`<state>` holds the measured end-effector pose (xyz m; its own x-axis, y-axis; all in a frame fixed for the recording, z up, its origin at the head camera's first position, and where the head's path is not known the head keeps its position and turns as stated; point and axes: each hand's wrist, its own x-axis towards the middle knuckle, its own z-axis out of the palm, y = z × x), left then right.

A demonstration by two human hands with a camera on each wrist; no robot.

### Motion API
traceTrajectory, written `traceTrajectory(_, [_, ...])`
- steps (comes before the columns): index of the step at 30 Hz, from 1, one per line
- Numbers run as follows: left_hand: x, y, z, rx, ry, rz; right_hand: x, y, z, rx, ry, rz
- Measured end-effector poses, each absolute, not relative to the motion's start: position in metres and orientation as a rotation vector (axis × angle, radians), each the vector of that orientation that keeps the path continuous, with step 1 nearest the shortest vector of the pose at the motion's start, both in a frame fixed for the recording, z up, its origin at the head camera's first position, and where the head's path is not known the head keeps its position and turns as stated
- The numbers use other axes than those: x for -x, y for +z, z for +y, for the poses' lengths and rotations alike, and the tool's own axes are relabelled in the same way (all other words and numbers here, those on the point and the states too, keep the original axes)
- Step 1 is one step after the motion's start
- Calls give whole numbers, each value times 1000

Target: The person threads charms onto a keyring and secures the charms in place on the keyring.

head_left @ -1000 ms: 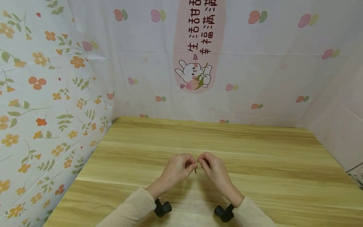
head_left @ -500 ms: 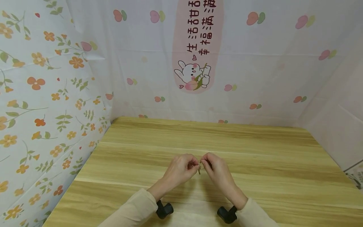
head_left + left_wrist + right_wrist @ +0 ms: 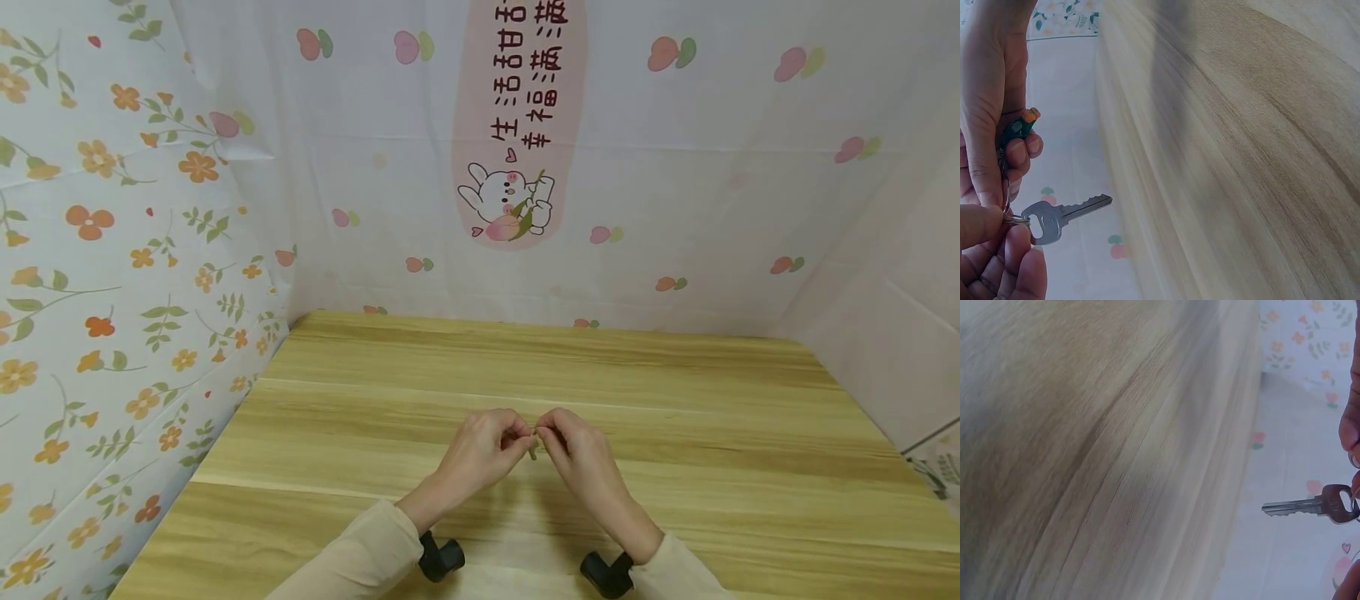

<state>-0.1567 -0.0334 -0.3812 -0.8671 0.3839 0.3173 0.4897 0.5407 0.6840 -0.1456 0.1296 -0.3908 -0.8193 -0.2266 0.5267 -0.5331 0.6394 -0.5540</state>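
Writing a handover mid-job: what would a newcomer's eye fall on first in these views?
Probably the silver key, jutting from its ring in the left wrist view, near a green-and-orange charm. In the head view, likely the printed rabbit beneath the dark red writing on the backdrop, then the left hand and right hand, close together over the wooden table.

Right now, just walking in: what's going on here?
A person's left hand holds a small green-and-orange charm; the right hand pinches a thin silver metal ring. A silver-grey metal key with a toothed blade is on that ring. Both hands are close together above a yellowish wood-grain table; can't tell if the key's going on or coming off.
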Motion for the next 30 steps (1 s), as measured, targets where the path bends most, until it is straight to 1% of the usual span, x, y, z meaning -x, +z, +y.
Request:
traceTrajectory(5, [157,-383,-34,769,-1247,-2614,147,-393,132,-586,1110,-2447])
traceTrajectory(12, [156,-388,-35,855,-1306,-2538,147,-394,137,-526,1295,-2497])
traceTrajectory(15, [154,-388,-35,866,-1310,-2543,146,-394,138,-523,1303,-2500])
traceTrajectory(18, [153,-387,-34,850,-1304,-2579,144,-395,137,-557,1203,-2485])
traceTrajectory(24, [153,-387,-31,788,-1293,-2646,141,-395,132,-680,819,-2363])
traceTrajectory(27, [153,-387,-30,779,-1287,-2641,140,-394,130,-704,753,-2317])
traceTrajectory(30, [153,-387,-30,776,-1274,-2642,139,-393,130,-694,794,-2338])
